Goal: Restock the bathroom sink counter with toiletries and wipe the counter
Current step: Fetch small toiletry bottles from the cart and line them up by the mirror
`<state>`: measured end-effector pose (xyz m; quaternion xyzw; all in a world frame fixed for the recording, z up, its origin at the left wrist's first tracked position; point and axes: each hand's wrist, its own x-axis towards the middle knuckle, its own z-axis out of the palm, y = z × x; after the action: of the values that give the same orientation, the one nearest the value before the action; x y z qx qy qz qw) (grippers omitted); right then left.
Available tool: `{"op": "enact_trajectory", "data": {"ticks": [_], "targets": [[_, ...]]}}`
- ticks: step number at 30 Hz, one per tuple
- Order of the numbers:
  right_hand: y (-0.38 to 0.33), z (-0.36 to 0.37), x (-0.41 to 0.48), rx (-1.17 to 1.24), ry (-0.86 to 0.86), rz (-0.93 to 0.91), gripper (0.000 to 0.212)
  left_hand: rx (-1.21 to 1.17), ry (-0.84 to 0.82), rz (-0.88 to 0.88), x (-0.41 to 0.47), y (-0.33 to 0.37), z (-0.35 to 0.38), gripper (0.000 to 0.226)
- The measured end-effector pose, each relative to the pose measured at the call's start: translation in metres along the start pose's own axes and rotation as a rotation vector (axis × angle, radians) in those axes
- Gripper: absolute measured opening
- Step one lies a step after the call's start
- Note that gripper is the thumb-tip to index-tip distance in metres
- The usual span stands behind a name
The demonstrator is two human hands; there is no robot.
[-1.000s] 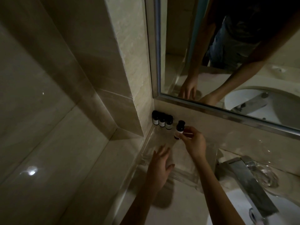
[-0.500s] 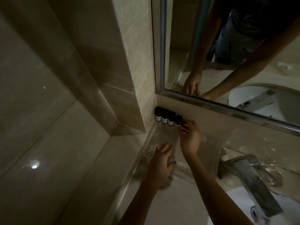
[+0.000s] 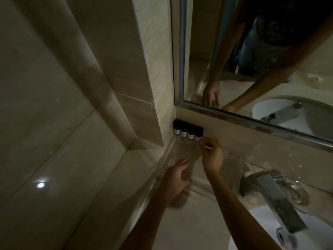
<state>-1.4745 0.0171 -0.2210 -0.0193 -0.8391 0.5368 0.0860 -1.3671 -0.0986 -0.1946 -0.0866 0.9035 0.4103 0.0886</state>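
Several small dark bottles with pale labels (image 3: 183, 131) stand in a row against the back wall, in the far left corner of a clear plastic tray (image 3: 232, 159) on the counter. My right hand (image 3: 212, 154) reaches to the rightmost bottle (image 3: 198, 135), and its fingertips pinch the lower part of that bottle. My left hand (image 3: 177, 175) rests on the tray's near left side with loosely spread fingers and holds nothing.
A chrome faucet (image 3: 273, 197) juts over the white sink basin (image 3: 261, 230) at the lower right. A clear glass dish (image 3: 297, 193) sits behind the faucet. The mirror (image 3: 252, 60) hangs above the bottles. Tiled walls close in the counter on the left.
My right hand carried the bottle back and set it at the right end of the row. The left hand stayed on the tray.
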Motion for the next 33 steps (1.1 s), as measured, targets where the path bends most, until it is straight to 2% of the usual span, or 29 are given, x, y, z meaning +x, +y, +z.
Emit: {"op": "enact_trajectory", "data": {"ticks": [2, 6, 8, 10, 11, 13, 17, 21, 24, 26, 33], "targets": [[-0.003, -0.007, -0.006, 0.076, -0.032, 0.090, 0.013, -0.035, 0.043, -0.024, -0.009, -0.003, -0.006, 0.066], [-0.017, -0.032, -0.030, 0.286, -0.158, 0.212, 0.014, -0.208, 0.234, -0.120, -0.038, -0.007, -0.008, 0.045], [-0.022, -0.048, -0.052, 0.354, -0.250, 0.213, 0.019, -0.368, 0.270, -0.199, -0.058, -0.007, -0.013, 0.041], [-0.029, -0.063, -0.076, 0.404, -0.334, 0.217, 0.021, -0.441, 0.298, -0.202, -0.081, -0.008, -0.020, 0.049], [-0.036, -0.070, -0.089, 0.432, -0.375, 0.232, 0.020, -0.476, 0.316, -0.193, -0.094, -0.009, -0.023, 0.046], [-0.050, -0.082, -0.116, 0.488, -0.444, 0.263, 0.015, -0.560, 0.364, -0.215, -0.124, -0.008, -0.031, 0.027], [-0.083, -0.093, -0.177, 0.605, -0.590, 0.269, 0.015, -0.686, 0.471, -0.223, -0.203, -0.002, -0.042, 0.025], [-0.118, -0.099, -0.246, 0.594, -0.789, 0.210, 0.017, -0.759, 0.613, -0.253, -0.301, -0.002, -0.038, 0.026], [-0.141, -0.106, -0.307, 0.480, -1.014, 0.126, 0.020, -0.822, 0.726, -0.367, -0.390, -0.003, -0.022, 0.022], [-0.150, -0.107, -0.352, 0.438, -1.178, 0.111, 0.020, -0.850, 0.847, -0.441, -0.455, -0.006, -0.008, 0.019], [-0.168, -0.128, -0.547, 0.326, -1.736, -0.015, 0.023, -0.786, 1.497, -0.653, -0.683, 0.011, 0.071, 0.021]]}}
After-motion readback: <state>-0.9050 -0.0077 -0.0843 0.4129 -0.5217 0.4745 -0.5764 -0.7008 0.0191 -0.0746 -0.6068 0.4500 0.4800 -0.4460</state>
